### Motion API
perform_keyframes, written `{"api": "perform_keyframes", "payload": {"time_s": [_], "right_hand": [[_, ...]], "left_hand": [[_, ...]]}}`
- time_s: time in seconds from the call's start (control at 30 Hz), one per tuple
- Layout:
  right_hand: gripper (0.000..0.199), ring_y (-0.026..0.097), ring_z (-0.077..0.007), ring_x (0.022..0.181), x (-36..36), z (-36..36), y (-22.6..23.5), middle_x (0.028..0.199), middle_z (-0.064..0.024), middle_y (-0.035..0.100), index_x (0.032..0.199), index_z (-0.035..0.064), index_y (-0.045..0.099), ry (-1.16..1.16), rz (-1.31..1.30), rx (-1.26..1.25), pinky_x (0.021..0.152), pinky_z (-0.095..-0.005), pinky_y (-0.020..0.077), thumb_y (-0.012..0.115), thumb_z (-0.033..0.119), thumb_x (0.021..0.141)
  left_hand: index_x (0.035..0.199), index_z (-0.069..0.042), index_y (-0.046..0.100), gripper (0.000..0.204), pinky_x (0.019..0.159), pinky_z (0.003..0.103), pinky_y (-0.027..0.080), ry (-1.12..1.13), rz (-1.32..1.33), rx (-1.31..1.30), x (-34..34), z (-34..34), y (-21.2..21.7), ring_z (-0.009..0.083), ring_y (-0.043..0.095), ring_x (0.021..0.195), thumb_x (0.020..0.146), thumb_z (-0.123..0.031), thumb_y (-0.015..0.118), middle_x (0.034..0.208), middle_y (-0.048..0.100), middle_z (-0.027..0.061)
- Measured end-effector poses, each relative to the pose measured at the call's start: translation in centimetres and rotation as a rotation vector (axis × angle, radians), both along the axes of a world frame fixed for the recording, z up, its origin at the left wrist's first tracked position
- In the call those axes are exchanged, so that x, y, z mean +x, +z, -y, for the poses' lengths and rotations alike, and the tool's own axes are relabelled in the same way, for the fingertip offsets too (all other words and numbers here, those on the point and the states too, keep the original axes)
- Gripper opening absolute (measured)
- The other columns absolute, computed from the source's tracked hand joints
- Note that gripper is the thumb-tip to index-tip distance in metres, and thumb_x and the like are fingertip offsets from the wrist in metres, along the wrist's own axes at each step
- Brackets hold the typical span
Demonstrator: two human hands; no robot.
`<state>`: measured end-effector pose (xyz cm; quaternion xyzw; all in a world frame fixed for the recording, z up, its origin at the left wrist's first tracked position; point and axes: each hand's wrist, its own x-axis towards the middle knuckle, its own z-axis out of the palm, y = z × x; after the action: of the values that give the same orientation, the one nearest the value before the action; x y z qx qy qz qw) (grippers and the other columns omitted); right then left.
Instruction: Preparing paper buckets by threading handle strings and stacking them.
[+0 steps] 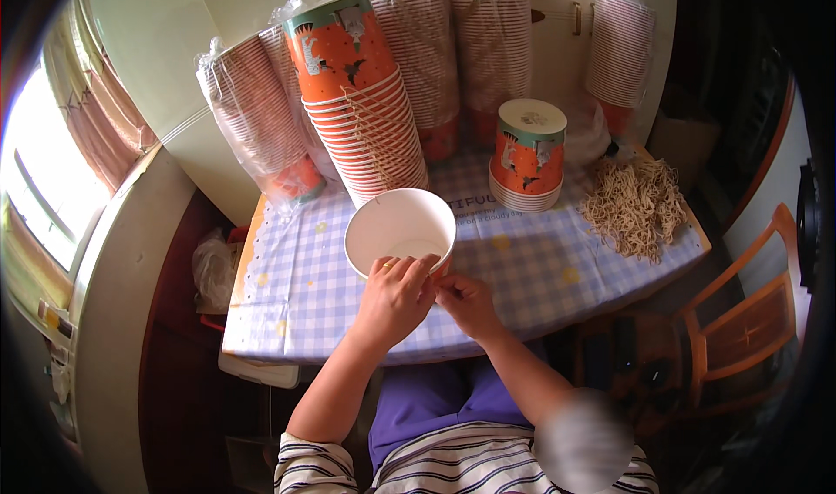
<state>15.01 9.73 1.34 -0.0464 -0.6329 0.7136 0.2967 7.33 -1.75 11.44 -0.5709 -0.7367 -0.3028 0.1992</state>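
Left hand [396, 295] clasps the white-lined tub [399, 224] at its near rim, apparently steadying it; right hand [468, 304] bunches narrowly alongside, its hold impossible to tell.

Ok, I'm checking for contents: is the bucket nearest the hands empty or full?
The bucket looks empty: its open mouth faces the camera, showing bare white wall and bottom.

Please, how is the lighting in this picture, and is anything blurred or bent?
Head view: the window is overexposed; head view: a round grey blur covers part of the right arm, while the paper tub looks fairly sharp; head view: the table's near edge bows, and the corners go black.
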Motion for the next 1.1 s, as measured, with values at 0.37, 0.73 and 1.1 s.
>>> {"api": "perform_keyframes", "payload": {"time_s": [0.37, 0.73, 1.1], "right_hand": [[0.011, 0.055, -0.0040, 0.071, 0.0, -0.1, 0.3, 0.077, -0.0017, 0.064, 0.093, -0.0001, 0.065, 0.003, -0.021, -0.001, 0.063, -0.0203, 0.0454, 0.063, 0.010, 0.087], [0.010, 0.058, -0.0058, 0.070, -0.3, 0.1, -0.2, 0.078, -0.0033, 0.065, 0.093, -0.0003, 0.065, -0.026, -0.032, 0.039, 0.065, -0.0220, 0.0476, 0.061, 0.005, 0.086], [0.014, 0.056, -0.0046, 0.070, 0.3, -0.4, 1.4, 0.077, -0.0024, 0.065, 0.094, -0.0001, 0.066, -0.025, 0.025, 0.105, 0.064, -0.0218, 0.0462, 0.064, 0.011, 0.087]], "left_hand": [[0.100, -0.006, 0.061, 0.032, 0.081, 0.041, 0.050, -0.054, -0.046, 0.087, -0.7, -0.1, -0.6, 0.0314, 0.063, 0.080, 0.068, -0.001, 0.067, 0.080, 0.065, 0.0107], [0.102, -0.003, 0.058, 0.033, 0.086, 0.043, 0.046, -0.079, 0.002, 0.051, -0.7, 0.1, -0.4, 0.0296, 0.062, 0.078, 0.071, -0.005, 0.067, 0.085, 0.064, 0.0091], [0.105, -0.004, 0.058, 0.033, 0.087, 0.044, 0.048, -0.130, -0.095, 0.074, -1.8, 0.1, -1.3, 0.0248, 0.063, 0.074, 0.073, -0.005, 0.067, 0.079, 0.064, 0.0070]]}}
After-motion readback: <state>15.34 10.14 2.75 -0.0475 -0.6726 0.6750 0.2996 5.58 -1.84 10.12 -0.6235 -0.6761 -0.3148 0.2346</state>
